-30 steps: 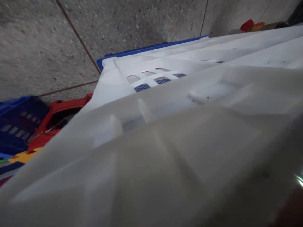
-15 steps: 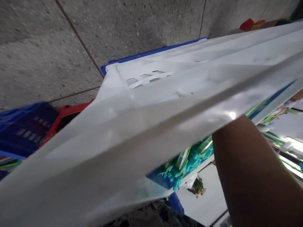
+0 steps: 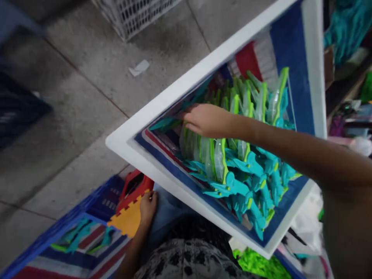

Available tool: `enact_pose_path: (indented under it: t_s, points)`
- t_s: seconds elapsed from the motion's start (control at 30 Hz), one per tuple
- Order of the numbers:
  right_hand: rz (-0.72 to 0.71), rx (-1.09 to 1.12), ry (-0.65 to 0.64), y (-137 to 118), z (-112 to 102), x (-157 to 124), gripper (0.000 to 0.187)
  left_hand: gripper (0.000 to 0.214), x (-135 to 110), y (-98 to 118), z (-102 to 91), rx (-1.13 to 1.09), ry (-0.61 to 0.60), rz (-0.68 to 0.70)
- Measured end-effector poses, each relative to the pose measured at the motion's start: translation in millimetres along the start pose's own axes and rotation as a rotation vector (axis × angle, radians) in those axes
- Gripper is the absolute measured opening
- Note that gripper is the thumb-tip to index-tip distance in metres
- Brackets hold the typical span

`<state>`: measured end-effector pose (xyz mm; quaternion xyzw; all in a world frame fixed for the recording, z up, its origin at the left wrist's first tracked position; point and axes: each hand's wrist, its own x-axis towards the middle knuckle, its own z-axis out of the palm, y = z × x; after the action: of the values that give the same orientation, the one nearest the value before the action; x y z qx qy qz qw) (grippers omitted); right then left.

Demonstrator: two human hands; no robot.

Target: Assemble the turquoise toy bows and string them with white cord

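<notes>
My right hand (image 3: 207, 119) reaches into a white-rimmed bin (image 3: 186, 77) lined with red, white and blue striped cloth. Its curled fingers are on a teal-and-green plastic piece (image 3: 165, 123) at the bin's left side. Close-packed rows of similar teal and lime-green pieces (image 3: 232, 166), with clear parts, stand beside and under my forearm. My left hand (image 3: 148, 205) is low on the left, fingers bent, against the corner of a yellow foam mat (image 3: 126, 221). Whatever it grips, if anything, is too blurred to make out.
A red plastic seat (image 3: 135, 186) is under the mat. Lower left, a blue crate (image 3: 62, 228) with striped lining holds a few teal-and-green pieces. A white slatted crate (image 3: 130, 19) and a paper scrap (image 3: 139, 68) lie on the floor. Bright green pieces (image 3: 258, 265) are below the bin.
The large white surface that spread across the view is no longer in front, and the view has turned. The bin's inside, my right hand and my left hand now show.
</notes>
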<state>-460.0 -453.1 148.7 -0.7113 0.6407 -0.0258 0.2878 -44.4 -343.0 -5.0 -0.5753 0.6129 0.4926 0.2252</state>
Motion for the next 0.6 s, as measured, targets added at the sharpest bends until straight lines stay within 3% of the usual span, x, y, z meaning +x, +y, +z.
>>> enact_pose_path:
  t_s: [0.07, 0.13, 0.2, 0.27, 0.33, 0.4, 0.5, 0.57, 0.6]
  points:
    - [0.055, 0.046, 0.226, -20.6, -19.6, -59.6, 0.033, 0.027, -9.8, 16.7, -16.2, 0.011, 0.161, 0.144]
    - [0.147, 0.06, 0.368, -47.6, -25.5, -130.7, 0.025, 0.023, -31.7, 46.2, -35.4, -0.005, 0.418, 0.386]
    - [0.279, 0.054, 0.495, -79.0, -18.4, -203.2, 0.025, 0.017, -61.4, 85.6, -47.8, -0.037, 0.622, 0.693]
    - [0.438, 0.055, 0.678, -116.2, 0.2, -270.8, 0.025, 0.015, -90.1, 126.3, -43.6, -0.059, 0.667, 0.991]
    - [0.606, 0.069, 0.897, -160.5, 29.6, -328.8, 0.023, 0.014, -109.5, 158.7, -21.6, 0.027, 0.545, 1.234]
    - [0.761, 0.119, 1.102, -209.2, 69.8, -373.6, 0.02, 0.014, -115.9, 178.0, 7.8, 0.205, 0.493, 1.329]
    - [0.913, 0.275, 1.309, -277.8, 146.5, -412.6, 0.017, 0.019, -108.2, 188.8, 35.0, 0.386, 0.643, 1.295]
    - [0.98, 0.388, 1.386, -314.5, 202.1, -421.7, 0.016, 0.023, -103.7, 192.5, 35.2, 0.439, 0.69, 1.27]
    - [1.019, 0.445, 1.402, -330.0, 228.9, -422.3, 0.016, 0.025, -104.8, 194.7, 32.1, 0.464, 0.644, 1.271]
